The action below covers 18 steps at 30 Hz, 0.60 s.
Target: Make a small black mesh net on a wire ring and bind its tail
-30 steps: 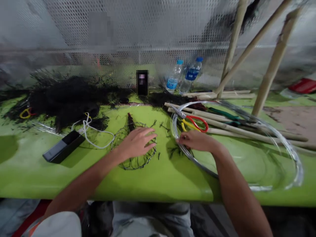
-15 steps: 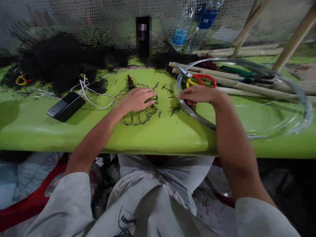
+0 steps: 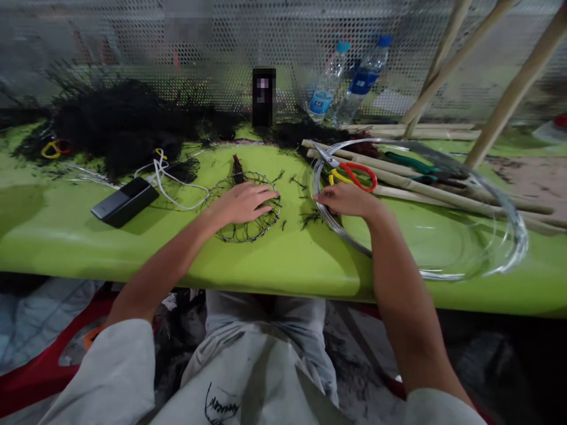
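Observation:
My left hand [image 3: 248,202] lies spread on top of a round wire frame with dark netting [image 3: 248,231], which rests on the green table. Beyond that hand a dark reddish tuft [image 3: 238,167] sticks out from the ring. My right hand [image 3: 343,199] pinches the left edge of a large coil of silvery wire [image 3: 516,236]; the fingertips are closed on it. Red and yellow handled scissors [image 3: 358,176] lie just beyond the right hand, over wooden sticks [image 3: 438,192]. Small dark scraps [image 3: 310,219] are scattered between the hands.
A black power bank [image 3: 124,202] with a white cable [image 3: 177,202] lies left. Behind are a dark fibre heap [image 3: 119,118], a black device [image 3: 264,97] and two bottles [image 3: 322,97] [image 3: 363,79]. Green-handled pliers [image 3: 410,165] lie right; upright poles [image 3: 505,88] stand there.
The view has shifted, so the table things appear lower in the picture. My left hand stays on the netted ring and my right hand stays at the coil's edge.

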Motion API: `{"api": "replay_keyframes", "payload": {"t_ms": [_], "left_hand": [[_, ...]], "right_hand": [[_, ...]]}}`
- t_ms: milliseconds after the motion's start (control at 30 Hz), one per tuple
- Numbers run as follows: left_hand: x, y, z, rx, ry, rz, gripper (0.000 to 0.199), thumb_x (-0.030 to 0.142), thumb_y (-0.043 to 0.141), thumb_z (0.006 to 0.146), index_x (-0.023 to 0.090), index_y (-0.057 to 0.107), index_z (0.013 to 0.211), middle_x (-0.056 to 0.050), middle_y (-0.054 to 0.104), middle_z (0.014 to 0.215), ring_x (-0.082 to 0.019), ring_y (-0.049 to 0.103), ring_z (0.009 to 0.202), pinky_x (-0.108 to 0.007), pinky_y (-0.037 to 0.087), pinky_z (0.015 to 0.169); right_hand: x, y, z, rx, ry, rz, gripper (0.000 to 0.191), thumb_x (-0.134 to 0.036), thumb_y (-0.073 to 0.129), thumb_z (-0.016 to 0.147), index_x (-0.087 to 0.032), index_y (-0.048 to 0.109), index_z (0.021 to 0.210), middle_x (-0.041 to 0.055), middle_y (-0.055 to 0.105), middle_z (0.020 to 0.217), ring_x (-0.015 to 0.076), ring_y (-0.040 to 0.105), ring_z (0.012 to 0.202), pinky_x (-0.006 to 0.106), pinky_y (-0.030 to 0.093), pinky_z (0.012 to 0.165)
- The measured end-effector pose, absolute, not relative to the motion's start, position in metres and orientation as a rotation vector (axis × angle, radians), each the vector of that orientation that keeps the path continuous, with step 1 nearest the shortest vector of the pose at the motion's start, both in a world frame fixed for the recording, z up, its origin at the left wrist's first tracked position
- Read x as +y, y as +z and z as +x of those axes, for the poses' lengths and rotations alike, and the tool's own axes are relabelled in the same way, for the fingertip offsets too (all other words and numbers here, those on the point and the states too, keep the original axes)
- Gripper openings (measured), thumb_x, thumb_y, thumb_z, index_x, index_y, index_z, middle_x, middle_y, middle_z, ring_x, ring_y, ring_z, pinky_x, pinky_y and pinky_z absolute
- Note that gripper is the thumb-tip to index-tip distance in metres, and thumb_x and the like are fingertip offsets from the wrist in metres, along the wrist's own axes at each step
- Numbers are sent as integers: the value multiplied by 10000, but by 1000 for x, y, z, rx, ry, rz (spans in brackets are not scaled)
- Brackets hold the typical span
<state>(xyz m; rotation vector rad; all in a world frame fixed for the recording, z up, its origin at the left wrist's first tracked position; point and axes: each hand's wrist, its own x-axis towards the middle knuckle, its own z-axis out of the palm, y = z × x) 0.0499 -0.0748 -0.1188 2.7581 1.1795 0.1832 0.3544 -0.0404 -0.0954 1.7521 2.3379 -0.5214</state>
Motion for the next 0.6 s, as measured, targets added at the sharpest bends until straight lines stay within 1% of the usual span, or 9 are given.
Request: {"api": "replay_keyframes", "payload": {"t_ms": [67,133,267,367,433,467,533,567,600], "left_hand": [[-80,-121,44,1183,176,2760,524,375,474,1093,197,527,1583,-156,649,1483,-306,643,1297,-460,474,1152],[-84,-122,41,1196,157,2740,546,373,477,1094,220,479,1618,-149,631,1509,-304,629,1322,-457,463,1174],[-89,-123,44,1228,107,2682,608,333,512,1080,214,394,1664,-157,593,1567,-305,614,1362,-458,452,1210],[-87,-117,38,1248,71,2657,653,367,592,1048,243,408,1662,-144,596,1577,-318,610,1392,-463,468,1209],[-82,-104,21,1261,70,2605,726,463,661,1007,298,404,1666,-126,605,1575,-339,620,1391,-477,511,1168],[-79,-94,10,1274,87,2575,768,524,664,996,341,366,1679,-105,602,1582,-335,631,1383,-477,536,1139],[-73,-68,-10,1267,352,2373,849,580,688,962,353,321,1693,-84,615,1570,-319,639,1373,-472,543,1133],[-70,-54,-17,1249,471,2343,841,596,705,941,352,370,1673,-74,612,1573,-321,630,1383,-484,521,1164],[-66,-40,-19,1198,552,2339,745,587,702,944,359,475,1616,-57,648,1530,-306,652,1347,-472,521,1167]], "right_hand": [[-45,-93,351,2314,-460,1763,474,-509,470,1064,-182,688,801,73,724,725,216,699,729,320,487,739],[-51,-91,347,2274,-384,1803,461,-497,472,1061,-174,722,847,122,761,809,270,741,848,347,502,777],[-63,-91,336,2177,-226,1935,434,-473,451,1057,-164,757,1073,217,781,1126,378,748,1069,414,531,816],[-74,-91,330,2160,-180,1958,456,-472,428,1066,-158,740,1175,242,778,1131,401,757,1073,441,548,818],[-85,-91,332,2174,-178,1948,487,-486,409,1074,-145,727,1213,255,779,1101,414,765,1047,459,555,810],[-91,-89,335,2184,-184,1939,502,-493,400,1078,-140,715,1248,259,778,1115,421,766,1042,470,559,811],[-103,-84,345,2224,-236,1880,533,-491,407,1081,-129,649,1388,263,756,1238,435,755,1098,495,565,855],[-107,-79,351,2251,-282,1829,553,-482,430,1078,-131,595,1471,257,728,1328,438,738,1159,505,564,899],[-108,-73,359,2279,-333,1773,581,-474,459,1071,-149,532,1547,238,691,1418,432,711,1233,508,557,956]]}}
